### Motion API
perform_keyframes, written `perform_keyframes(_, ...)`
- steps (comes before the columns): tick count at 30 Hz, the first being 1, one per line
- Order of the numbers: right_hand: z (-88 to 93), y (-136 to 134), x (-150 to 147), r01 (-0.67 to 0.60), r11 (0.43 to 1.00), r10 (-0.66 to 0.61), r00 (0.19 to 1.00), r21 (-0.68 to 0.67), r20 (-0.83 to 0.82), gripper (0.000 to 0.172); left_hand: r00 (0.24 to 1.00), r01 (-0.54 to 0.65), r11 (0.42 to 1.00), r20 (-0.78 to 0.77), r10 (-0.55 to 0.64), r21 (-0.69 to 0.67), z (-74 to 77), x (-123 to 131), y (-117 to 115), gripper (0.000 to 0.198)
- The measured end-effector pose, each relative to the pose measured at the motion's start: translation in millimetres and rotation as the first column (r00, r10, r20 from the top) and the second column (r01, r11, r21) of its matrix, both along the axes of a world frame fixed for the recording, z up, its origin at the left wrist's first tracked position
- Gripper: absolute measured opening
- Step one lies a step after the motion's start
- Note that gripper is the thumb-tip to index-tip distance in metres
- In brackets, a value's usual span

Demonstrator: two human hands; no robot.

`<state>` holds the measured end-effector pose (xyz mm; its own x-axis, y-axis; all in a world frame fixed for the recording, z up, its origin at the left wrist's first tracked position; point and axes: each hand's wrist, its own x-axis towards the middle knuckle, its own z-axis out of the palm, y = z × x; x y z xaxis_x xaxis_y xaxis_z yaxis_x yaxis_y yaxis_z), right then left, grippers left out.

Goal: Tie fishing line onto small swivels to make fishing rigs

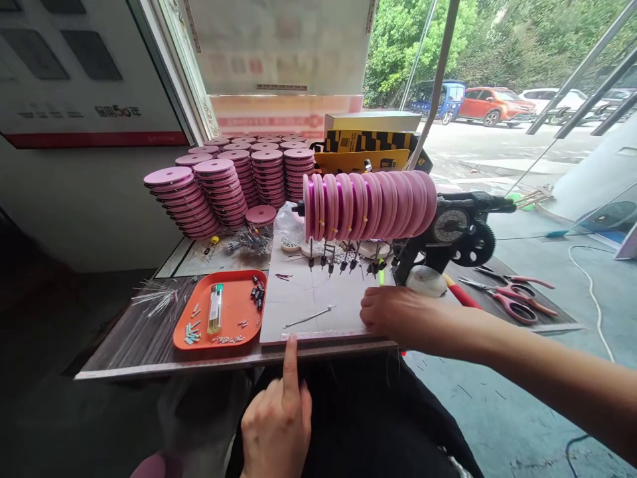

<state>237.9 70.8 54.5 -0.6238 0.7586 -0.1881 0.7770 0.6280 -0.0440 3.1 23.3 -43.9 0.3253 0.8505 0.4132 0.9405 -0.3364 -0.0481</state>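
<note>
My left hand (277, 425) is below the front edge of a pale board (293, 299). Its index finger stretches up to that edge, and the other fingers are curled with nothing visible in them. A thin metal rod (309, 317) with a small knob at one end lies on the board just beyond the fingertip. On the board's right side rests my right hand (381, 312), fingers curled under; whatever they hold is hidden. Above it, a row of pink spools (368, 206) sits on a black winding machine (448, 229), with small dark fittings (343, 265) hanging from the spools.
An orange tray (186, 312) at left holds a clear tube (215, 309) and small parts. Stacked pink spools (239, 172) stand behind. Scissors (517, 305) lie at right, near a red-and-yellow handle (462, 292). Wire bundles (159, 299) lie at far left.
</note>
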Motion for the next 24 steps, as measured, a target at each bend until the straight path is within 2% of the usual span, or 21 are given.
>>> perform_keyframes(4, -1.1, 1, 1, -0.026, 1.000, 0.026, 1.000, -0.001, -0.009, 0.016, 1.000, -0.024, 0.999, -0.010, 0.023, -0.033, 2.1, 1, -1, 0.046)
perform_keyframes(11, -3.4, 2, 3, -0.057, 0.998, 0.058, 0.998, 0.025, -0.032, 0.017, 1.000, 0.000, 1.000, 0.024, 0.000, 0.003, 6.3, 2, 0, 0.044)
perform_keyframes(16, -3.6, 1, 2, -0.040, 0.998, 0.042, 0.998, 0.042, -0.049, 0.015, 0.999, 0.000, 1.000, 0.033, 0.000, 0.004, 0.0, 3, 1, 0.043)
perform_keyframes(18, 0.5, 1, 0, -0.034, 0.998, 0.037, 0.998, 0.046, -0.056, 0.015, 0.997, 0.004, 1.000, 0.077, -0.001, -0.028, -0.5, 0, 1, 0.044)
perform_keyframes(19, 3.9, 0, -1, -0.036, 0.998, 0.038, 0.998, 0.047, -0.052, 0.016, 0.989, 0.028, 0.998, 0.147, -0.019, -0.061, 1.8, -2, 1, 0.047)
perform_keyframes(21, 11.7, -4, -3, -0.025, 0.999, 0.030, 0.994, 0.049, -0.107, 0.018, 0.911, 0.133, 0.984, 0.406, -0.074, -0.119, 13.5, -6, -2, 0.054)
perform_keyframes(23, 17.7, -11, -7, 0.033, 0.998, -0.013, 0.944, 0.055, -0.330, 0.019, 0.697, 0.264, 0.962, 0.703, -0.137, -0.074, 32.9, -6, -5, 0.058)
perform_keyframes(24, 18.7, -16, -9, 0.079, 0.995, -0.043, 0.875, 0.054, -0.481, 0.018, 0.578, 0.297, 0.955, 0.798, -0.169, -0.013, 43.5, -4, -6, 0.054)
